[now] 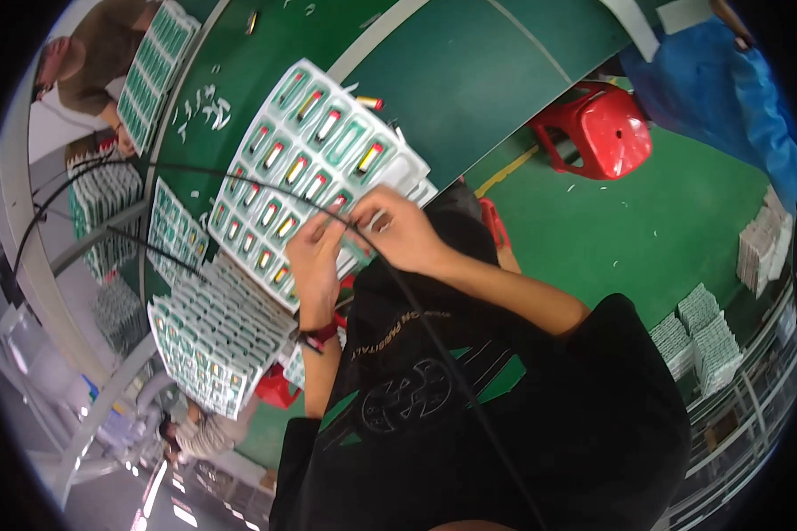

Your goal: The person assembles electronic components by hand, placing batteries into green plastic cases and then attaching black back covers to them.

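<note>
Above the near edge of a white tray my two hands meet with their fingertips close together. My left hand is closed, its thumb and fingers pinched. Beside it my right hand is curled, thumb and forefinger pinched toward the left fingertips. Whatever they hold between them is too small and hidden to make out. Green-bottomed pockets fill the tray, and most carry a small battery-like cylinder in red, white and yellow. One pocket in the upper part holds no cylinder.
Left of the tray stand stacked, similar trays. White scraps and a loose cylinder lie on the green table. A black cable crosses the view. A red stool stands right; another person works far left.
</note>
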`<act>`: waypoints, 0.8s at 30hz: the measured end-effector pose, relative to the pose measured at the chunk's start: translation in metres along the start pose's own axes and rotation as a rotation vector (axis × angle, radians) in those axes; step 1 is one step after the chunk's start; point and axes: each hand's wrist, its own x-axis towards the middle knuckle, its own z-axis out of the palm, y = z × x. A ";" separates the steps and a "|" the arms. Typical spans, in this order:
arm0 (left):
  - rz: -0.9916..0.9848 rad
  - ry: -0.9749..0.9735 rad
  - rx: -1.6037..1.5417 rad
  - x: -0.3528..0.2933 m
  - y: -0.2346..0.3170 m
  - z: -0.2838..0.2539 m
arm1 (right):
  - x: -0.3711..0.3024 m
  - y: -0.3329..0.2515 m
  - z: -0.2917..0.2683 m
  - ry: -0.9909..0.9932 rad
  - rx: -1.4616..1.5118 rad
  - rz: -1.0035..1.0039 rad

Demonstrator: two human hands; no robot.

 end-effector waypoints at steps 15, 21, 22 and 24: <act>0.057 -0.018 -0.098 0.006 0.025 0.023 | 0.030 -0.022 -0.021 -0.013 0.335 0.315; 0.050 -0.031 -0.379 0.007 0.005 0.014 | 0.032 -0.026 -0.012 -0.016 0.224 0.194; 0.051 -0.024 -0.387 0.006 0.006 0.013 | 0.033 -0.027 -0.012 -0.042 0.233 0.231; 0.058 -0.027 -0.441 0.003 0.009 0.013 | 0.034 -0.028 -0.009 -0.076 0.236 0.271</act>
